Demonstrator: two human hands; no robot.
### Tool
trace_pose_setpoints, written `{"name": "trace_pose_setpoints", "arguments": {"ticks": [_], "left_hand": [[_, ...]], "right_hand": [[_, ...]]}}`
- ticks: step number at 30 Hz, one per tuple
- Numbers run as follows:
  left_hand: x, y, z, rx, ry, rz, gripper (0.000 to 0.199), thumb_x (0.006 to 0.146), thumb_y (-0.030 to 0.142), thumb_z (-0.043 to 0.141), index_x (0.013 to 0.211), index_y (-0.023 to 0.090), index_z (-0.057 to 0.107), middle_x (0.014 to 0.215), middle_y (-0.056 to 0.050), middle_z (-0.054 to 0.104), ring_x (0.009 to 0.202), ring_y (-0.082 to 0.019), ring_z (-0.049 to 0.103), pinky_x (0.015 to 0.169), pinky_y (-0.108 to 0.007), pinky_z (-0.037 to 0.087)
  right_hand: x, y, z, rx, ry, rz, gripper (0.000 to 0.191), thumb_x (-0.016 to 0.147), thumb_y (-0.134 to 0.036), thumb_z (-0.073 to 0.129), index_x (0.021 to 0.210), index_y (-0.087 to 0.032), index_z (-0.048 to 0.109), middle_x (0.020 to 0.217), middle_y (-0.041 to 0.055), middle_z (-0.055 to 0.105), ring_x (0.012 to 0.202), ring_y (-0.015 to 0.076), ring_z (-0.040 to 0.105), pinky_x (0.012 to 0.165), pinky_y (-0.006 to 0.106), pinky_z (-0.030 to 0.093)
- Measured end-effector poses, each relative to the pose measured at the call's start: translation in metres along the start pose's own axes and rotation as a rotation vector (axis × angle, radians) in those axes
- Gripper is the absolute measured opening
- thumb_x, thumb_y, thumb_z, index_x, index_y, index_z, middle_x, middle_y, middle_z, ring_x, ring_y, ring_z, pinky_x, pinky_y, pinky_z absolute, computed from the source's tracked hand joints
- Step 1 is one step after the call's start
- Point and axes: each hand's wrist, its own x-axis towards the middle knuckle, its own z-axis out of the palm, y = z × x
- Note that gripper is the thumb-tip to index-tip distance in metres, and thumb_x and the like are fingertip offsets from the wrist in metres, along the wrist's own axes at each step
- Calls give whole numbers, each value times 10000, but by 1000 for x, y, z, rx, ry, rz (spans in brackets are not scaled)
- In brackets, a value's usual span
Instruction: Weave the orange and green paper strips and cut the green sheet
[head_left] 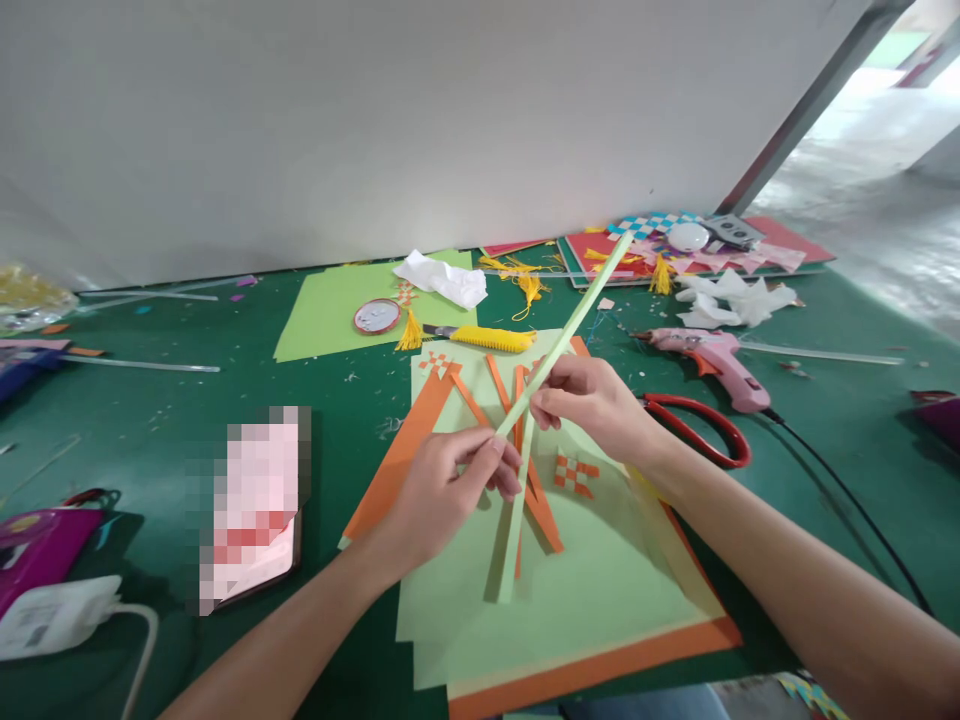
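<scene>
We pinch a pale green strip (592,302) between left hand (442,490) and right hand (592,400), above green sheets (465,625) on the counter (349,405); a checkered piece (574,473) lies woven, orange strips (546,522) loose

Strip (585,310) in your grip: plain pale green; paper sheets (465,600) under your grip: pale green, orange at the near edge; narrow strips (546,520) just below it: orange; woven piece (574,475) to its right: orange-and-pale checks; cutter handle (495,338) beyond it: yellow; glue gun (724,365) farther right: pink, orange trigger (705,367); woven band (652,225) well beyond your grip: blue-and-white checks; tabletop (337,400) around: green.
</scene>
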Motion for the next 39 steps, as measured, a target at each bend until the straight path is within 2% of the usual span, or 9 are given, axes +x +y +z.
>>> {"name": "trace_pose_setpoints", "arguments": {"ticks": [4, 8, 13, 19, 23, 29, 35, 39], "left_hand": [[1, -2, 0, 5, 42, 32, 295, 971, 351, 459, 849, 156, 644, 824, -48, 710, 753, -159, 663, 680, -247, 506], [3, -1, 0, 58, 77, 72, 318, 968, 347, 469, 777, 162, 643, 753, -29, 693, 711, -149, 655, 693, -242, 505], [3, 2, 1, 0, 66, 64, 316, 966, 325, 470, 741, 160, 619, 714, -22, 684, 644, -133, 651, 622, -221, 521], [2, 2, 1, -4, 64, 75, 301, 974, 312, 464, 770, 159, 626, 711, -15, 681, 646, -121, 655, 625, -203, 530], [2, 1, 1, 25, 72, 71, 291, 973, 310, 463, 794, 154, 632, 706, -23, 682, 640, -125, 658, 609, -206, 529], [2, 0, 1, 60, 78, 71, 284, 968, 304, 457, 801, 154, 630, 720, -28, 684, 638, -128, 662, 605, -213, 535], [1, 1, 0, 102, 93, 97, 271, 959, 254, 454, 756, 159, 607, 675, -6, 675, 619, -110, 649, 590, -191, 502], [1, 1, -1, 177, 120, 119, 251, 946, 226, 465, 745, 164, 601, 631, 13, 661, 572, -95, 613, 554, -186, 455]], "right_hand": [[-2, -1, 10, 22, -90, 41, 74, 748, -156, 554, 680, -164, 583, 607, -14, 577, 561, 109, 521, 547, 252, 403], [-5, 2, 20, 126, -230, 67, 79, 779, -163, 535, 708, -170, 569, 634, 0, 609, 610, 135, 594, 573, 265, 437], [-5, 3, 20, 46, -199, 94, 93, 791, -202, 555, 707, -166, 568, 661, 0, 599, 602, 123, 569, 569, 267, 423], [-3, -1, 13, 73, -208, 82, 106, 792, -241, 603, 739, -150, 607, 672, 8, 610, 610, 121, 542, 574, 268, 430], [-3, -1, 12, 42, -216, 85, 189, 797, -326, 653, 746, -145, 632, 695, 26, 643, 625, 128, 558, 570, 268, 430], [-4, -2, 13, 5, -196, 105, 334, 809, -427, 652, 629, -150, 598, 635, 23, 614, 587, 118, 536, 547, 261, 407], [-3, -2, 12, -8, -219, 89, 326, 823, -413, 644, 650, -136, 649, 631, 34, 627, 575, 119, 537, 538, 263, 401], [-1, -4, 4, 4, -159, 80, 280, 811, -375, 662, 656, -142, 664, 629, 35, 644, 559, 114, 532, 546, 265, 417]]}}
